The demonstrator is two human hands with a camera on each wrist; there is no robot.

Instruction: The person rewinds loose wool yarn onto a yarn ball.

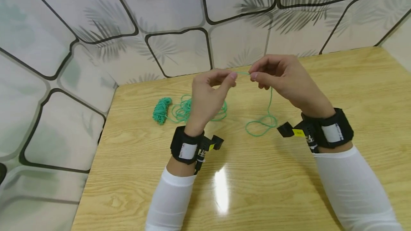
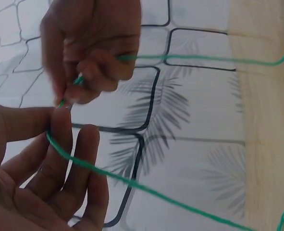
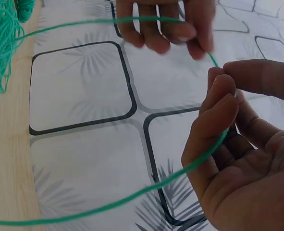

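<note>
A thin green cord (image 2: pixel 146 188) runs between two raised hands above the table. The left hand (image 1: pixel 209 93) pinches it between thumb and index finger. Close beside it, the right hand (image 1: pixel 285 79) pinches the same cord with thumb and fingertip, leaving a short stretch between them. In the right wrist view, cord (image 3: pixel 146 191) leaves the right hand's curled fingers and drops away to the left. A loose loop of cord (image 1: pixel 261 122) lies on the table below the right hand. The tangled pile of cord (image 1: pixel 183 111) is partly hidden behind the left hand.
A wound green bundle (image 1: pixel 161 111) lies left of the pile, joined to it by a strand. The wooden table (image 1: pixel 144 188) meets a wall (image 1: pixel 179 52) printed with leaves and dark outlines at its back and left. Each wrist wears a black strap (image 1: pixel 334 127) with a small camera.
</note>
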